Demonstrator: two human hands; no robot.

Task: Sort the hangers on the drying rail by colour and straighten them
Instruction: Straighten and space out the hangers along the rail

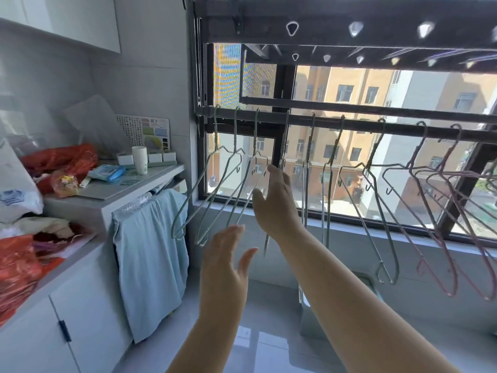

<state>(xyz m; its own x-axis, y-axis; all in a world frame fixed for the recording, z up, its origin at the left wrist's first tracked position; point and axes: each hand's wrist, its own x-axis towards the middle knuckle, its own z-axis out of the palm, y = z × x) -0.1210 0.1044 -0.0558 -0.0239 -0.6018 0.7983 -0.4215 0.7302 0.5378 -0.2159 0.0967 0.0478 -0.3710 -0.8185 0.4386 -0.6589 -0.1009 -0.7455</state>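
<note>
Where the dark metal drying rail [349, 124] crosses the window [282, 87], we see all the hangers hooked on it in a spread-out row. Three pale green wire hangers [235, 135] hang at the left end, swung at a slant with their lower corners out to the left. Several grey-green wire hangers [333, 152] hang in the middle, two of them nearly edge-on to us. The pink wire hangers [415, 157] crowd the right end, overlapping one another at uneven angles.

Our right hand [277, 203] is raised just beside the third green hanger, fingers straight and together, grip released. Its fingertips seem to brush that hanger's shoulder, though we cannot tell if they truly touch. Our left hand [226, 267] is lower and nearer to us, below the green hangers. Its palm is flat, its thumb is spread, and its grip is likewise released, holding nothing.

To the left stands a white bench [129, 184] carrying a white paper cup [139, 160] and red plastic bags [61, 157]. A pale blue cloth [150, 251] is draped over its front edge.
</note>
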